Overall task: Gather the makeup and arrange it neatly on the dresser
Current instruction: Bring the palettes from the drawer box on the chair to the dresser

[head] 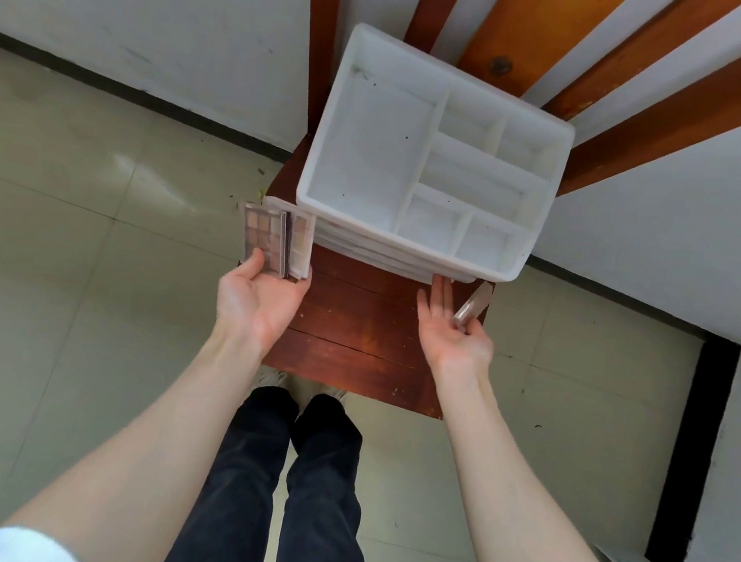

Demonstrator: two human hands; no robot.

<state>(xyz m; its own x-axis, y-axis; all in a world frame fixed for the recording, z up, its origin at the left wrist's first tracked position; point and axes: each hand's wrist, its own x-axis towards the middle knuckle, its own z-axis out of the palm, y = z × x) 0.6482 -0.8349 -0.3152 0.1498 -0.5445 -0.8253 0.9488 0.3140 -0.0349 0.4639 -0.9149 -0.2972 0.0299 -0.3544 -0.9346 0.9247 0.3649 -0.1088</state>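
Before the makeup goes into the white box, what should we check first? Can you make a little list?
1. Left hand holds the eyeshadow palettes firmly: ok, thumb over them.
2. Right hand has the small clear tube: ok, pinched by thumb and fingers.
3. Organizer compartments free: ok, all look empty.
4. Organizer sits steady on the wooden stand: cannot tell, its right edge seems to overhang.
5. Palettes fit the big left compartment: cannot tell.

Both arms outstretched, left hand (259, 297) and right hand (458, 329) palms up.
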